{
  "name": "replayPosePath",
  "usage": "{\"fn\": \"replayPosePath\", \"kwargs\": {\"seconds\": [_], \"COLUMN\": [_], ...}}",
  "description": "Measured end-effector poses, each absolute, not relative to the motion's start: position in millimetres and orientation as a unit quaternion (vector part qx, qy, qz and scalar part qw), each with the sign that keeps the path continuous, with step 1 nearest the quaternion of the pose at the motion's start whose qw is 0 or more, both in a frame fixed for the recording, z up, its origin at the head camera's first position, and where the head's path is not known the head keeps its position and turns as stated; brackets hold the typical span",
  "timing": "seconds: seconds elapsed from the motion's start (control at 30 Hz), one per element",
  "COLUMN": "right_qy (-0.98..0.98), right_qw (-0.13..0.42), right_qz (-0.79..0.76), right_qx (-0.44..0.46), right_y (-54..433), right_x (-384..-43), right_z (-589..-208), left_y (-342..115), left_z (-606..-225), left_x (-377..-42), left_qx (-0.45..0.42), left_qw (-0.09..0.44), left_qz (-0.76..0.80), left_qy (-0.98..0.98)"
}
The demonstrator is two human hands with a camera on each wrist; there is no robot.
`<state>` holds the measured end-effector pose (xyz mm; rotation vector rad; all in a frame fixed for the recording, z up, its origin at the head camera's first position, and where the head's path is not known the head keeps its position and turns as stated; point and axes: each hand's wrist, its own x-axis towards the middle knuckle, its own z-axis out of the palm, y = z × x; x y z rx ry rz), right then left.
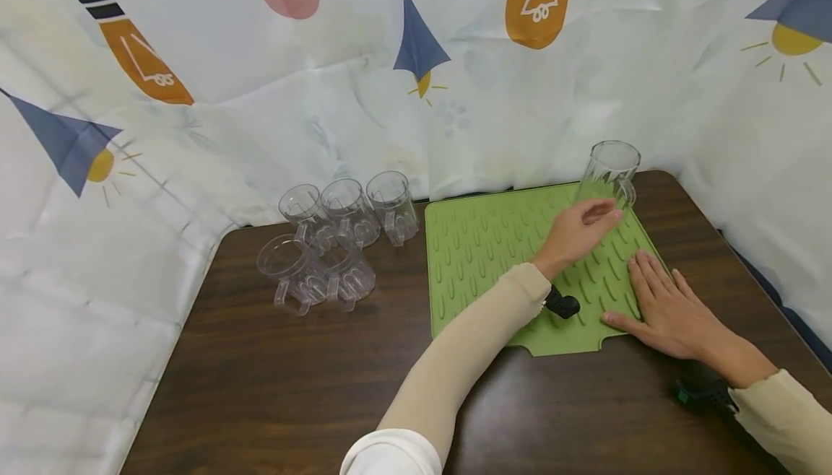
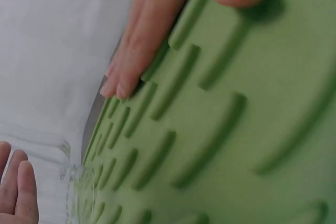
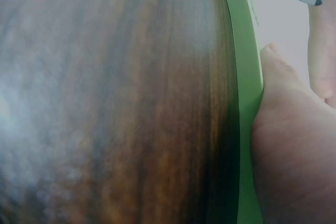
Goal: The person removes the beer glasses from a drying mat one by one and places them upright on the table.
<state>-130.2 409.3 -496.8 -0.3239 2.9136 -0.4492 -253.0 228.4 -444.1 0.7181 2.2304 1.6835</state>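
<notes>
A clear glass mug point(image 1: 611, 172) stands at the far right corner of a green ridged mat point(image 1: 481, 244), its handle facing right and toward me. My left hand point(image 1: 578, 233) is just in front of this mug, fingers loosely bent and nothing in the grasp. In the left wrist view its fingertips point(image 2: 23, 192) are beside the clear mug point(image 2: 39, 153). My right hand point(image 1: 672, 309) rests palm down with straight fingers on the mat's near right edge. The right wrist view shows the thumb side of that hand point(image 3: 294, 150) along the green mat edge point(image 3: 244, 77).
Several clear mugs stand grouped on the dark wooden table point(image 1: 292, 388) left of the mat, including one at the back point(image 1: 396, 211) and one at the front left point(image 1: 286, 273). A patterned white cloth point(image 1: 325, 121) hangs behind the table. Each wrist wears a dark camera.
</notes>
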Motion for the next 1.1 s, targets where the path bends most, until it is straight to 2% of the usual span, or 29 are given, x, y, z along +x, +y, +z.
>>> {"fn": "replayPosePath", "kwargs": {"seconds": [0.2, 0.63, 1.1], "right_qy": [0.980, 0.982, 0.982], "right_qw": [0.086, 0.079, 0.075], "right_qz": [-0.144, -0.136, -0.135], "right_qx": [-0.110, -0.109, -0.107], "right_y": [406.9, 407.3, 406.1], "right_x": [-129.6, -128.3, -127.2], "right_z": [-496.0, -496.2, -494.2], "left_y": [236.3, 251.7, 257.7], "left_z": [-447.1, -449.8, -450.9], "left_x": [-254.6, -254.2, -252.7], "left_qx": [0.228, 0.236, 0.242], "left_qw": [0.130, 0.185, 0.166], "left_qz": [0.592, 0.599, 0.611], "left_qy": [0.762, 0.743, 0.736]}}
